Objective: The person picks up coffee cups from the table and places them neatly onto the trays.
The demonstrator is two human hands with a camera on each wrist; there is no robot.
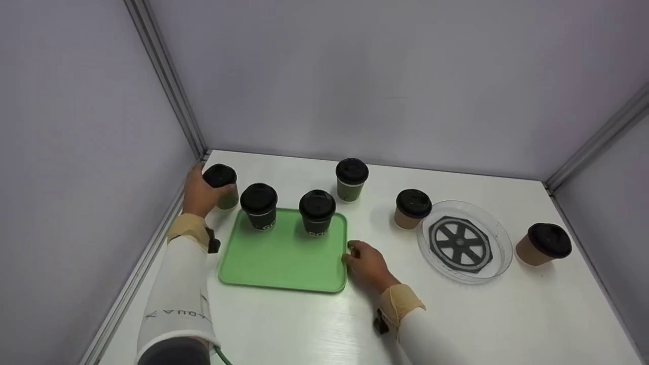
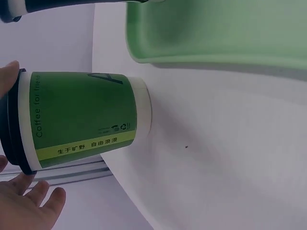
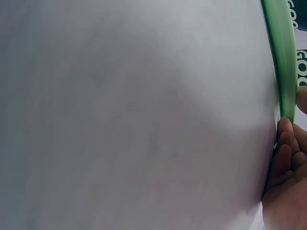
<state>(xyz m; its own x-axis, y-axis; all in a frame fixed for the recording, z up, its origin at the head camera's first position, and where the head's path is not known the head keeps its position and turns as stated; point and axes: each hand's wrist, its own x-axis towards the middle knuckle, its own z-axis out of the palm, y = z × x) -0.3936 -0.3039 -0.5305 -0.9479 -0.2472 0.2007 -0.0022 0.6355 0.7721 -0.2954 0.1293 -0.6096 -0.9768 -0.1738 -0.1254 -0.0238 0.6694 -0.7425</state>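
Observation:
At the far left, my left hand point(image 1: 199, 193) holds a green paper cup point(image 1: 228, 196) by its black lid. The left wrist view shows the cup point(image 2: 86, 115) with its base at the table, the thumb point(image 2: 8, 76) at one side of the lid and fingers point(image 2: 36, 199) at the other. My right hand point(image 1: 369, 266) pinches the right rim of a green tray point(image 1: 284, 263); its thumb is above the rim and curled fingers point(image 3: 284, 143) are below, beside the table. Two dark lidded cups, one left point(image 1: 262, 215) and one right point(image 1: 317, 223), stand on the tray's far part.
Behind the tray stands another green cup point(image 1: 350, 187). To the right, a brown cup point(image 1: 408, 215) is beside a clear round dish point(image 1: 499, 253) over a dark wheel-like pattern point(image 1: 460, 242). Another brown cup point(image 1: 537, 248) stands farther right. Walls point(image 1: 355, 76) enclose the white table point(image 1: 284, 329).

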